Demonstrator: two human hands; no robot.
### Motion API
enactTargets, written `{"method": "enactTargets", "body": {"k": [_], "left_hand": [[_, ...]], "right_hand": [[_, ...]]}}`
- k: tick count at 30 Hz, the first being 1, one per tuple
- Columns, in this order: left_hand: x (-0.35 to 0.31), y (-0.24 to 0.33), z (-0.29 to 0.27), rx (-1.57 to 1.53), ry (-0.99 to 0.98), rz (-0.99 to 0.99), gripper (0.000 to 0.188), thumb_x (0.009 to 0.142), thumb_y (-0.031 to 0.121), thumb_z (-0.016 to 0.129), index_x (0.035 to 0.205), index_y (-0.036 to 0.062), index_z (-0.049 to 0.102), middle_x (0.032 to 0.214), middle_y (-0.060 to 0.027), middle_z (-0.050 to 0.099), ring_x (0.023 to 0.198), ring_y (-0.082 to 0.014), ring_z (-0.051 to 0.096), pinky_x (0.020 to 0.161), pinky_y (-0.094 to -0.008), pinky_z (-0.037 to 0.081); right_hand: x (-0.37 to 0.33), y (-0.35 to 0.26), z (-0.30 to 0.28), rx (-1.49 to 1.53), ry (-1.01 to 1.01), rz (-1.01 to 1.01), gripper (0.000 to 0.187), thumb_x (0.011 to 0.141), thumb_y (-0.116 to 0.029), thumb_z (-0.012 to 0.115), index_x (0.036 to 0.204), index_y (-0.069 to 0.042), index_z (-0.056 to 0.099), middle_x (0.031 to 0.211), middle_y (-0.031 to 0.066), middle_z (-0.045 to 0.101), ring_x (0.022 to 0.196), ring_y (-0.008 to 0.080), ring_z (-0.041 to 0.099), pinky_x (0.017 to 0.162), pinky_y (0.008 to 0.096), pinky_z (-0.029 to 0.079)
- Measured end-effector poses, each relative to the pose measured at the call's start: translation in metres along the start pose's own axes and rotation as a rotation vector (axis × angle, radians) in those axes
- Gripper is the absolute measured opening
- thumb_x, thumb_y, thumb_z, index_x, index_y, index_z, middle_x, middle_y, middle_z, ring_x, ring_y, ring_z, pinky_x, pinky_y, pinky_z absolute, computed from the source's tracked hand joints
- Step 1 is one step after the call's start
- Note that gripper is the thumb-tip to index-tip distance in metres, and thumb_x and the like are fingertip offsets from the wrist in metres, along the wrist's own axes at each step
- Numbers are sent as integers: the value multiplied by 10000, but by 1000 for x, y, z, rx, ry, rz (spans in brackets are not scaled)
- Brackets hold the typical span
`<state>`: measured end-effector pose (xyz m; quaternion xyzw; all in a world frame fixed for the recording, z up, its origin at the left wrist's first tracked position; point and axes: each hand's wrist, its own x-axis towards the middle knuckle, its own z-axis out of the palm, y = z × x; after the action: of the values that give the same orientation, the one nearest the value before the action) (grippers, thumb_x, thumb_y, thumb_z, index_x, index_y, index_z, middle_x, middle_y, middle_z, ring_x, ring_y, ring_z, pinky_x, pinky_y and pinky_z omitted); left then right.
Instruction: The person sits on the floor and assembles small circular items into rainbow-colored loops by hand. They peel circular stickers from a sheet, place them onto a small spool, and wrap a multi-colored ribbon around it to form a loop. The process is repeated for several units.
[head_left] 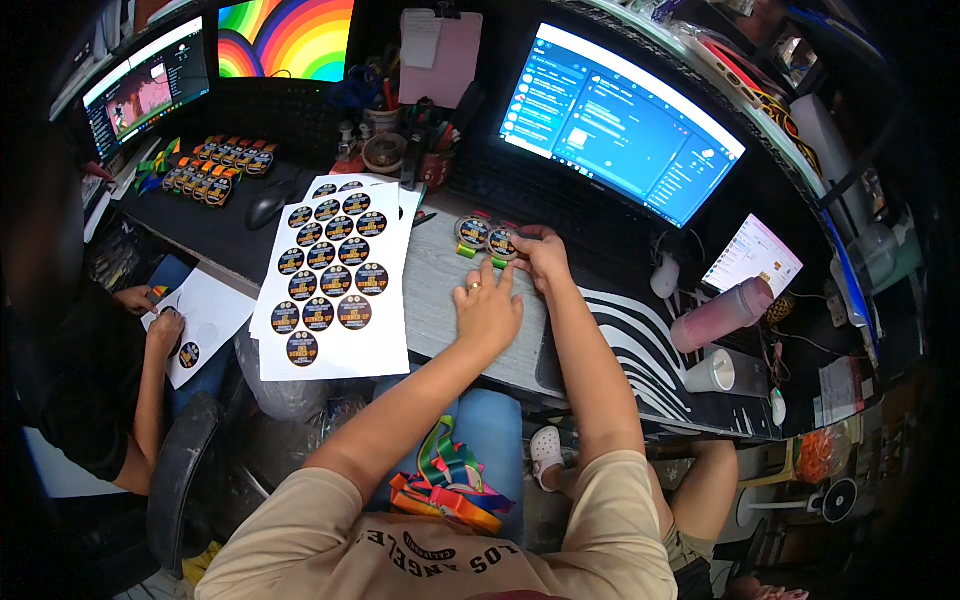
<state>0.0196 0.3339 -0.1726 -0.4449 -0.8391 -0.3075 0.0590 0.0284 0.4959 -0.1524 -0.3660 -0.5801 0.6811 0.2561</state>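
Two round medals [472,233] with dark printed faces and short green ribbon ends lie side by side on the grey desk. My right hand [541,255] grips the edge of the right-hand medal [502,243] between thumb and fingers. Just below it is my left hand [490,310], a ring on one finger. Its fingers are stretched out and spread, with the tips at the green ribbon [498,263] of that medal. To the left lie white sticker sheets [390,340] covered with round dark stickers. Colourful ribbons [450,480] rest in my lap.
Several finished-looking medals [215,175] stand in rows at the back left, near a black mouse [268,205]. A pink tumbler [722,313] and a white cup [712,372] are on the right. At left, a person [150,340] handles a sticker sheet [215,320].
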Motion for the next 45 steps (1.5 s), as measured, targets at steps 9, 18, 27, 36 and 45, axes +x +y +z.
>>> {"method": "enactTargets", "body": {"k": [9,18,27,36,45], "left_hand": [[7,2,2,36,15,0,570,879,351,572,1393,123,480,1415,-186,410,1175,-316,432,895,-442,334],[7,2,-1,29,5,-10,581,879,343,573,1389,83,473,1417,-214,387,1194,-307,426,915,-428,340],[8,4,-2,33,2,-34,583,862,350,599,1368,80,495,1425,-231,378,1208,-321,424,933,-426,343],[4,1,-11,-217,76,-104,357,768,203,655,1079,44,580,1422,-269,343,1230,-410,369,1025,-513,286],[13,-8,3,-336,237,-213,268,733,147,631,955,27,543,1472,-323,247,1384,-485,176,1111,-564,136]], "right_hand": [[10,0,6,-44,-4,-44,270,809,-50,724,1027,27,584,803,92,647,624,131,610,494,227,535],[6,-4,14,-76,30,-47,193,823,-67,726,969,-9,613,783,51,617,623,115,570,500,226,514],[7,-2,13,-98,33,-59,200,823,-70,727,972,1,615,797,58,625,629,122,590,501,228,533],[5,3,14,-46,84,-77,197,880,-150,680,978,8,613,780,37,598,589,90,545,510,222,549],[2,8,13,-96,89,-130,197,881,-137,670,991,16,613,813,56,623,631,109,575,539,243,546]]}}
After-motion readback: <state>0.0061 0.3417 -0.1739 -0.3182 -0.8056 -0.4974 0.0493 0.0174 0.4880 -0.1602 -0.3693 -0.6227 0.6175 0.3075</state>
